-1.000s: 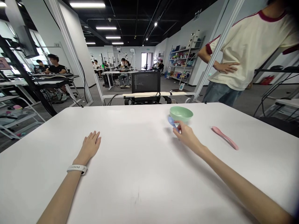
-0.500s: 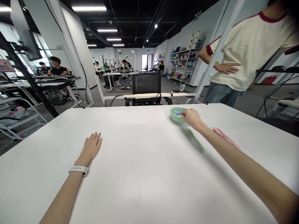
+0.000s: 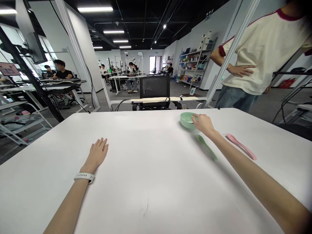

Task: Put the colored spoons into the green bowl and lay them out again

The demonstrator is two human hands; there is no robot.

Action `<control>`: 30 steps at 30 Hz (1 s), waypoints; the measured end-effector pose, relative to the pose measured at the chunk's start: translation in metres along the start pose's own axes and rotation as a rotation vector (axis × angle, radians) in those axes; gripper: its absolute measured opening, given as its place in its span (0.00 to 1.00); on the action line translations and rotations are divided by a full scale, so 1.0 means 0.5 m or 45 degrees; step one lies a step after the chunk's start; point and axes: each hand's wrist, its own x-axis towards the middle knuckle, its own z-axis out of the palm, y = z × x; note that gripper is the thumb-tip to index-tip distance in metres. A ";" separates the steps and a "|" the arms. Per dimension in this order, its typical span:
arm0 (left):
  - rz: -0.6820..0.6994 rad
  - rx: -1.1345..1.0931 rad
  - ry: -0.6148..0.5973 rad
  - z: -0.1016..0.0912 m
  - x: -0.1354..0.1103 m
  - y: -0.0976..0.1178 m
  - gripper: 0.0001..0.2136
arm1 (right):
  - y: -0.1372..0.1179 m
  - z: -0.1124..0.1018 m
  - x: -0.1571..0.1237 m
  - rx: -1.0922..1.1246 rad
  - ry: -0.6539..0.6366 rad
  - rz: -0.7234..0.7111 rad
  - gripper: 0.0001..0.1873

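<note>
At the far side of the white table, my right hand is at the right rim of a green bowl. Its fingers are pinched, and a thin sliver of the blue spoon shows beside them inside the bowl; the rest of that spoon is hidden. Below this wrist lies a green spoon on the table. Further right, past the forearm, rests a pink spoon. My left hand lies flat with fingers stretched on the left half of the table, holding nothing; a white band circles its wrist.
A white table spans the foreground. Beyond its far edge stand a black mesh chair and a metal frame. Another person in a cream shirt stands at the far right, a hand on the hip. Shelves stand further back.
The blue spoon, clearly seen over the bowl before, is now mostly out of sight by my right fingers. The view has shifted slightly, showing more of the pink spoon. My left hand stays put.
</note>
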 end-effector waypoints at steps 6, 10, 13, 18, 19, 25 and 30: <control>0.005 0.005 -0.023 -0.003 0.000 0.001 0.34 | 0.105 -0.020 -0.106 0.285 0.155 0.088 0.34; 0.005 -0.013 -0.017 -0.001 -0.001 -0.003 0.34 | 0.198 0.008 -0.192 0.384 -0.023 0.098 0.31; 0.001 -0.011 -0.024 -0.002 -0.003 -0.003 0.34 | 0.246 0.042 -0.229 0.426 -0.164 0.044 0.29; 0.017 0.049 -0.023 -0.007 -0.003 -0.003 0.33 | 0.265 0.073 -0.240 0.452 -0.233 0.104 0.31; 0.018 0.060 -0.025 -0.007 -0.003 -0.003 0.33 | 0.263 0.072 -0.240 0.453 -0.237 0.114 0.31; 0.033 0.056 -0.019 -0.006 -0.003 -0.005 0.34 | 0.221 0.024 -0.206 0.339 -0.034 0.120 0.30; 0.030 0.059 -0.018 -0.004 -0.001 -0.007 0.33 | 0.133 -0.047 -0.103 0.190 0.014 0.011 0.26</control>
